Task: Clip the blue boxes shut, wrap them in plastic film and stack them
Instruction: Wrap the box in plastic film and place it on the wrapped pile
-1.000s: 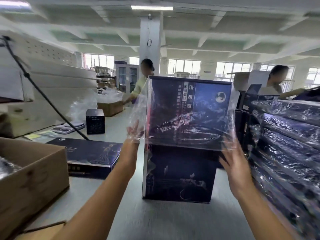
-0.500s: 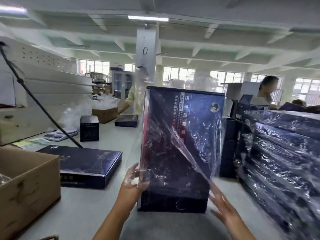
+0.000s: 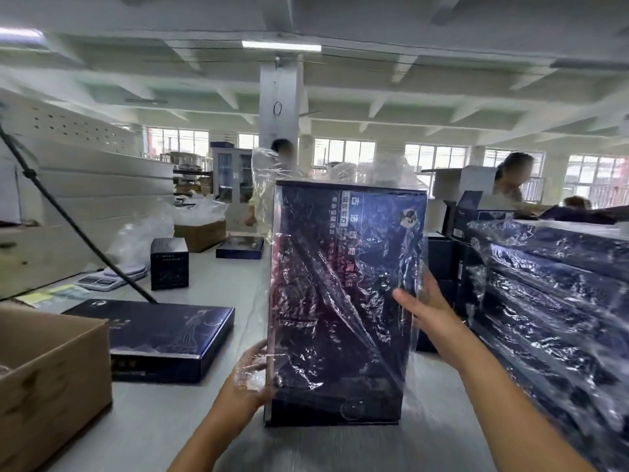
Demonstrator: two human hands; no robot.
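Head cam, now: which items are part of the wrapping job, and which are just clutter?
In the job: upright blue box, plastic film, left hand gripping the film, right hand, wrapped stack, flat blue box (unwrapped).
Lying about: cardboard carton, scale, small dark box.

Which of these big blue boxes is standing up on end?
The box between left hand and right hand, partly in film. The bare box beside it lies flat, as does the wrapped stack.
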